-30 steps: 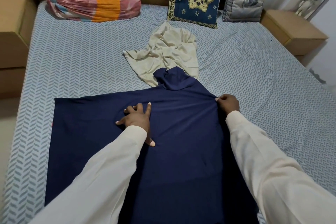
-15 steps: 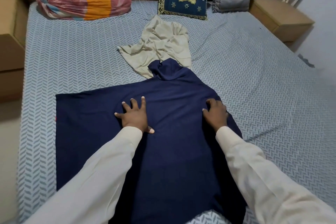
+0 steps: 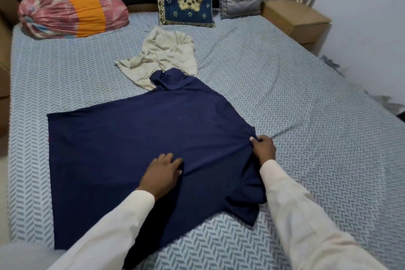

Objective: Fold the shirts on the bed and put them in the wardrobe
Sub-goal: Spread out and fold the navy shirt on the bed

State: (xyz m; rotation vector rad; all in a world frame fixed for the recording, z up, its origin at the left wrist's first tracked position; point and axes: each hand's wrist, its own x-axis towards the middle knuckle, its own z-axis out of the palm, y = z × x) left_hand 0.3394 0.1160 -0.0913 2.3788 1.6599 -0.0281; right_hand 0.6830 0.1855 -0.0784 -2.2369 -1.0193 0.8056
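so, left hand [image 3: 163, 174] flat on navy shirt [image 3: 131, 138]; right hand [image 3: 264, 148] pinches its edge.

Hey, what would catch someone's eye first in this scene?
The big navy shirt spread across the middle of the patterned bed, with the left hand resting flat on it and the right hand pinching its right edge. Behind its collar lies a crumpled cream shirt, and a bright orange-and-pink pillow sits at the head, left.
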